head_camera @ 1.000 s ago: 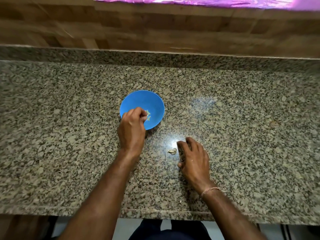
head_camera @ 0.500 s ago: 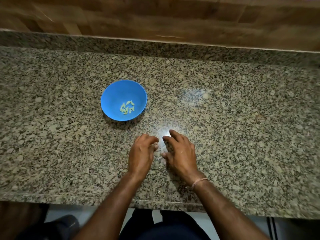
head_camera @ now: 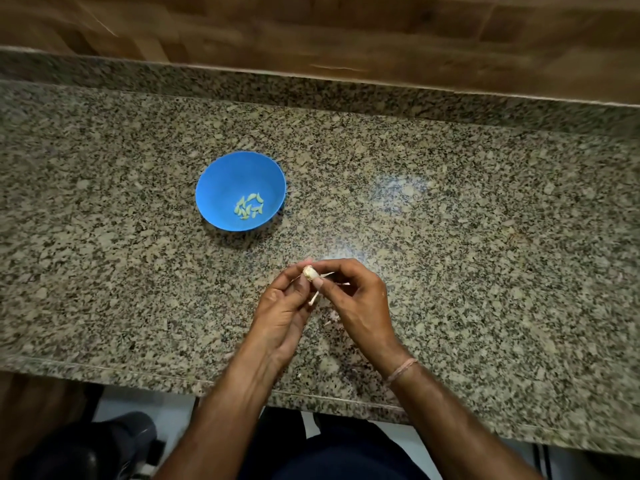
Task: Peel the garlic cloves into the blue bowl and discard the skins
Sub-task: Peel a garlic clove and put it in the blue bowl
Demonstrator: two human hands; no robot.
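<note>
Granite counter (head_camera: 485, 237) fills the view; blue bowl (head_camera: 225, 181) sits on it with a little pile of peeled cloves (head_camera: 249, 206) inside, so a fair bit looks done; nearer the person than the bowl and slightly right of it, left hand (head_camera: 280, 317) and right hand (head_camera: 360, 306) both pinch one garlic clove (head_camera: 309, 273), skin partly off I'd guess; skin scraps (head_camera: 330, 318) lie farther from the bowl again, not binned yet.

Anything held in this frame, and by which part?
The left hand and right hand both pinch a garlic clove by its rounded body; skin strands hang free.
</note>
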